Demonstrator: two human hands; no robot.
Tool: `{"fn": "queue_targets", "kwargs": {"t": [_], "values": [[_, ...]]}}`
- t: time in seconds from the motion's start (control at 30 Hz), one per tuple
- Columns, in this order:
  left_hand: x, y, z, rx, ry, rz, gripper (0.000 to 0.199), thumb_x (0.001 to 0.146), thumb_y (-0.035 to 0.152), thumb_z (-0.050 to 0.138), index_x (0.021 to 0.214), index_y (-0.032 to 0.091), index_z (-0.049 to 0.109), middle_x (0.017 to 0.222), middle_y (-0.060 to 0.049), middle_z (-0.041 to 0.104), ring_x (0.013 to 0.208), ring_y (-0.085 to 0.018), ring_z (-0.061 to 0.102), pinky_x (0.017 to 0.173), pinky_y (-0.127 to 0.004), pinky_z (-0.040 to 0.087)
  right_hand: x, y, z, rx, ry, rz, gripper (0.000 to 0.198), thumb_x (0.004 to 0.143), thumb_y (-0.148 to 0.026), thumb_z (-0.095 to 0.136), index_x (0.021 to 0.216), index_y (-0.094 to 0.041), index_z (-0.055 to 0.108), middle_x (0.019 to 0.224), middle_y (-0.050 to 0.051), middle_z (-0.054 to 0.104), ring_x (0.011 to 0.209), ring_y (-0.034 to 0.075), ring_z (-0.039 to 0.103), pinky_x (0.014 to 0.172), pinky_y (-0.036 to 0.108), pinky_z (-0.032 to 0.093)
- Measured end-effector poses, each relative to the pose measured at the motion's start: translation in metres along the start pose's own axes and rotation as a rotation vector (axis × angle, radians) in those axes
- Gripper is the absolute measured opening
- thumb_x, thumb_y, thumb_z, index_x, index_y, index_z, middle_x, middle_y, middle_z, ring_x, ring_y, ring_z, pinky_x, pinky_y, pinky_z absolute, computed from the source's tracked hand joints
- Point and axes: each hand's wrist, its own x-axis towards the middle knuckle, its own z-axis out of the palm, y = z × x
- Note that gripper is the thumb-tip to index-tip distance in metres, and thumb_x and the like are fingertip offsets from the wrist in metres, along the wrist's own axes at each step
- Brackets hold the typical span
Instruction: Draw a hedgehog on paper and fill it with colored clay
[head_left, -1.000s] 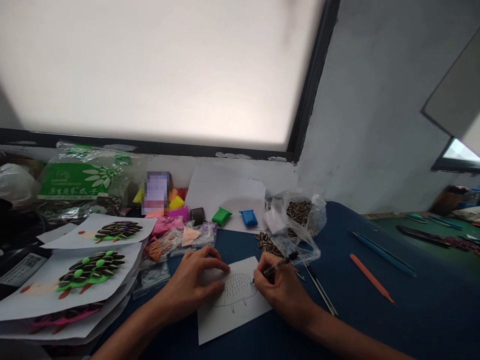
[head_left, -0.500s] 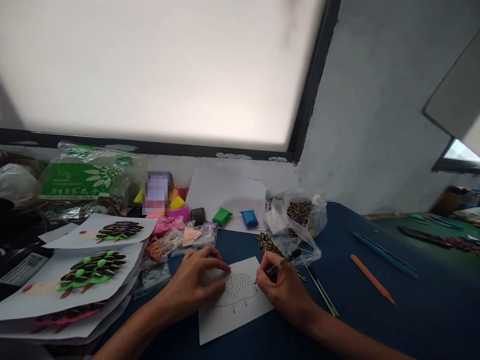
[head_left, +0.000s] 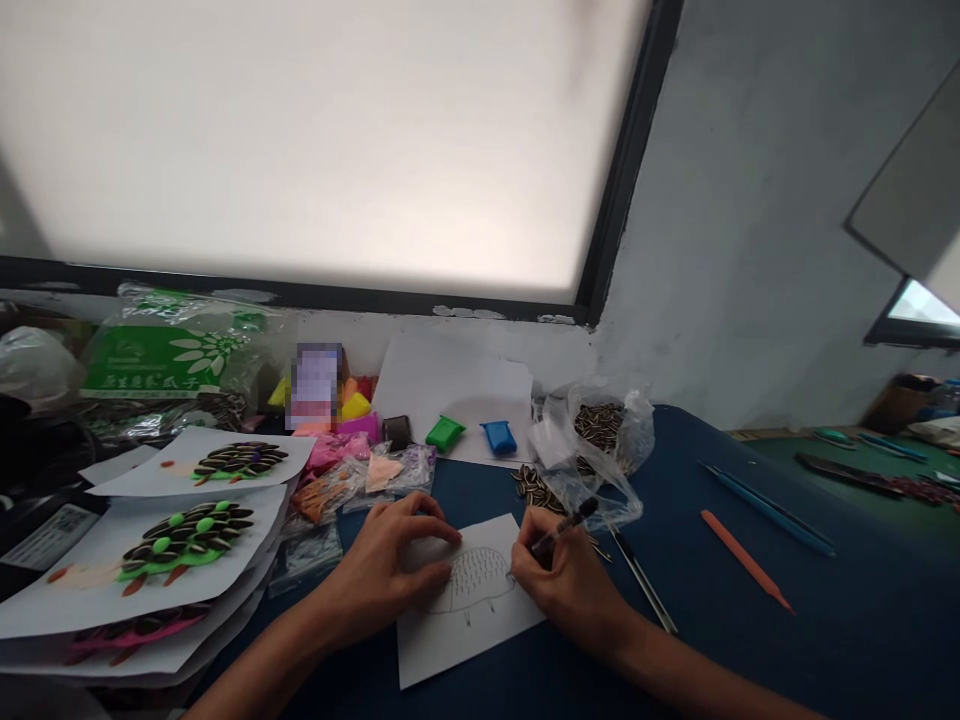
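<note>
While partly under spread left hand (head_left: 386,562), paper (head_left: 439,645) beneath pen (head_left: 576,516) tight in right hand (head_left: 564,580).

Wht paper (head_left: 431,652) (w/ domed sketch (head_left: 480,585)) lies flat, dk pen (head_left: 576,515) tilted above.

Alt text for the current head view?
A person's right hand holds a pen to a white sheet bearing a domed line drawing; the left hand rests on the sheet. Seeds, colourful packets and seed-decorated pictures lie about a blue table.
</note>
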Motion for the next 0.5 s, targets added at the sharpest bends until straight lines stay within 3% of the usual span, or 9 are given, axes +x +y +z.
{"fn": "queue_targets", "kwargs": {"t": [0.2, 0.5], "values": [[-0.001, 0.006, -0.003, -0.013, -0.023, -0.035, 0.027, 0.08, 0.034, 0.063, 0.103, 0.031, 0.076, 0.121, -0.005, 0.06, 0.114, -0.035, 0.051, 0.098, -0.051, 0.042, -0.007, -0.008, 0.006, 0.148, -0.07, -0.066, 0.019, 0.087, -0.03, 0.052, 0.072, -0.022, 0.043, 0.062, -0.005, 0.043, 0.054, 0.011, 0.041, 0.05, 0.024, 0.034], [0.0, 0.008, -0.005, 0.022, -0.02, -0.011, 0.026, 0.082, 0.035, 0.063, 0.102, 0.03, 0.077, 0.118, -0.005, 0.061, 0.111, -0.034, 0.052, 0.096, -0.049, 0.043, -0.013, -0.016, 0.018, 0.194, -0.23, 0.017, 0.015, 0.09, -0.029, 0.057, 0.08, -0.02, 0.049, 0.064, -0.003, 0.053, 0.057, 0.012, 0.05, 0.054, 0.023, 0.039]]}}
